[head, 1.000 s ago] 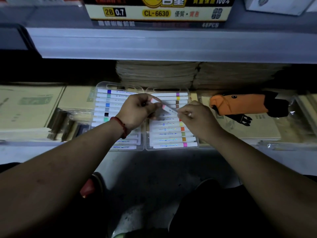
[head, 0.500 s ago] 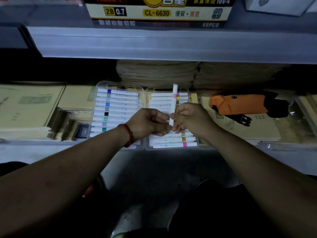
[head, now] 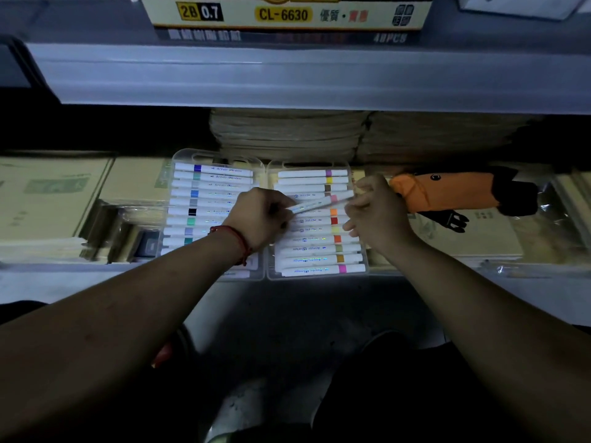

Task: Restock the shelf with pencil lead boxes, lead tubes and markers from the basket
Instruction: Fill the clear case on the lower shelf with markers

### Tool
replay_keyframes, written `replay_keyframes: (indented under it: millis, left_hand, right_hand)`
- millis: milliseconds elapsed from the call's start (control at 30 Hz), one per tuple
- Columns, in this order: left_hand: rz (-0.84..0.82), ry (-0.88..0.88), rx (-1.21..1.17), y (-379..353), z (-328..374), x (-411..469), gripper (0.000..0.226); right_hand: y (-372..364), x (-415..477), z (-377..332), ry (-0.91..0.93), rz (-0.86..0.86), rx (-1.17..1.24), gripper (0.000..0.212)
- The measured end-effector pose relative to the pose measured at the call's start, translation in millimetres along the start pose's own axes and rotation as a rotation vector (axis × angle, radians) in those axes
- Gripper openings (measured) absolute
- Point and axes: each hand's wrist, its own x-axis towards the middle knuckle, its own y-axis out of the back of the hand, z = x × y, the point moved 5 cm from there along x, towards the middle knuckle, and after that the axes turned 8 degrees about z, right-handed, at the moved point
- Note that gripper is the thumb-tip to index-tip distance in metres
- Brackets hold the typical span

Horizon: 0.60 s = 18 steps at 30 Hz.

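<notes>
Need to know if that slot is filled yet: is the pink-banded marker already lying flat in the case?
No, the pink-banded marker sits tilted above the row, its end pinched by the left hand.

A stationery shop, grey shelves point(head: 287, 75) packed with goods, a big box of pencil leads point(head: 287, 14) up top, clear cases of colour markers point(head: 316, 225), stacks of paper packs point(head: 287, 132)

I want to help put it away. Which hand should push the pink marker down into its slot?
Probably left: the left hand grips the pink marker over the tray; the right hand only touches its tip.
</notes>
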Motion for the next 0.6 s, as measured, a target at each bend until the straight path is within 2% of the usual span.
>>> replay_keyframes:
  millis: [233,433,600]
  left_hand:
    - [0.047,-0.063,0.106,-5,7,9,0.026]
    - [0.036,-0.144,0.213,-7,8,15,0.027]
    - [0.032,-0.137,0.234,-10,6,14,0.028]
  right_hand:
    - [1,-1,1,0.184,0.009,-0.296,0.036]
    - [4,-3,-2,0.219,0.013,-0.365,0.042]
    - [0,-3,4,0.207,-0.029,-0.392,0.036]
